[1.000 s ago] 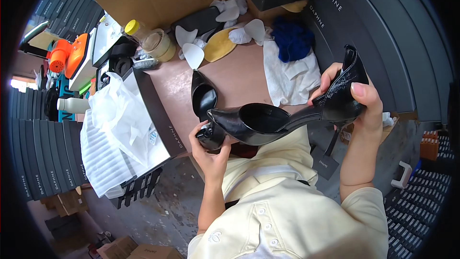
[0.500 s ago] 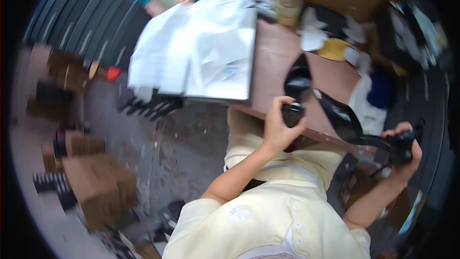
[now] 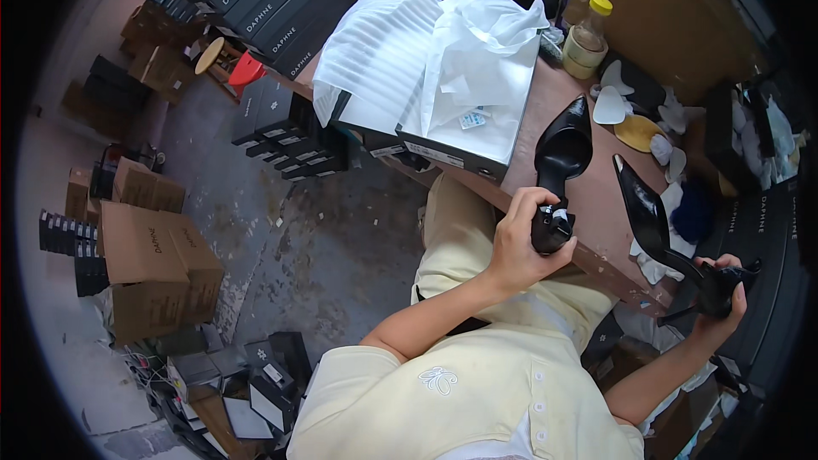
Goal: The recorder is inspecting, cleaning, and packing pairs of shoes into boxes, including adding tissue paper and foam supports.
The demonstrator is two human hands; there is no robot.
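Observation:
My left hand (image 3: 515, 243) is closed around the heel end of a black pointed shoe (image 3: 562, 149) whose toe rests on the brown table (image 3: 596, 213). At the table's right edge my right hand (image 3: 722, 290) grips the heel of a second black pointed shoe (image 3: 646, 217), its toe pointing up and away over a white cloth. The two shoes are apart, about a hand's width between them.
An open shoebox (image 3: 464, 132) full of white tissue paper sits left of the shoes. A yellow-lidded jar (image 3: 590, 34) and loose insoles (image 3: 635, 128) lie at the back. Black shoeboxes (image 3: 264, 0) are stacked beyond, and cardboard boxes (image 3: 149, 255) stand on the concrete floor.
A second ago the shoe was held up in front of me. Now my hands are apart, each on its own shoe, and my head has turned left toward the floor.

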